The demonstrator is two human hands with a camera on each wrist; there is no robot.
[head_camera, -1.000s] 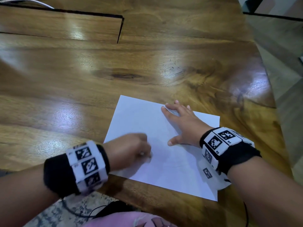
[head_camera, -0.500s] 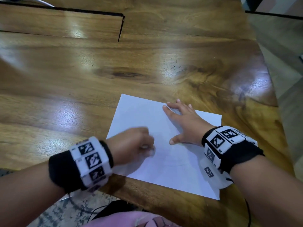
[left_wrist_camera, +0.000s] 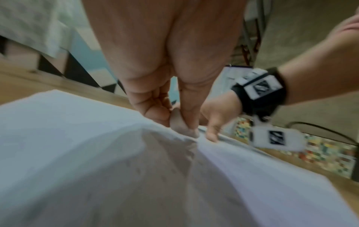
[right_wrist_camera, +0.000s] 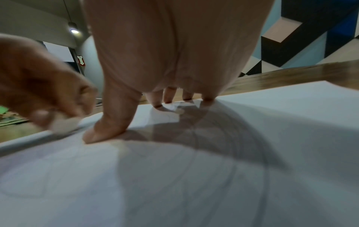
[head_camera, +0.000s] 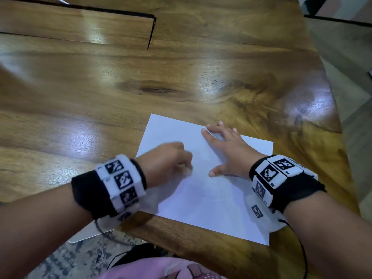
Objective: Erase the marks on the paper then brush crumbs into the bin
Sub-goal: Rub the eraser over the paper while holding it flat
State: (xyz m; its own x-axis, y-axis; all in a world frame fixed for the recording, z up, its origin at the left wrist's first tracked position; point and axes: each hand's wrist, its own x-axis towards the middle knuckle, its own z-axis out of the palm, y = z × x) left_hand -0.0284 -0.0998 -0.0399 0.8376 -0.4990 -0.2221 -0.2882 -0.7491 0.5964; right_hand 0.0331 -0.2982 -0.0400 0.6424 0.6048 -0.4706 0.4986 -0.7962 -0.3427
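The paper (head_camera: 203, 178) lies flat on the near right part of the table (head_camera: 141, 81), its near edge close to the table's near edge and its long side running left to right, skewed a little. Faint curved pencil marks (right_wrist_camera: 194, 153) show on it under and just near of my right hand (head_camera: 227, 150); the head view barely shows them.

My left hand (head_camera: 167, 164) is over the left half of the sheet, and the eraser (left_wrist_camera: 179, 124) in it touches the paper just left of my right thumb. So the marks I judge still to be rubbed lie to the right and near of the eraser, and my left hand is the one to reach them.

That left hand is curled, thumb and fingers pinching the small pale eraser, its tip down on the sheet, wrist low and coming in from the near left. The hand is blurred, so I cannot tell more of the grip.

My right hand lies flat, fingers straight and spread, pressing the sheet near its far edge with the fingertips (right_wrist_camera: 169, 98) pointing far-left and the thumb splayed toward the eraser. It pins the paper rather than grasping it.

I see no bin in any view, and any crumbs are too small to make out.
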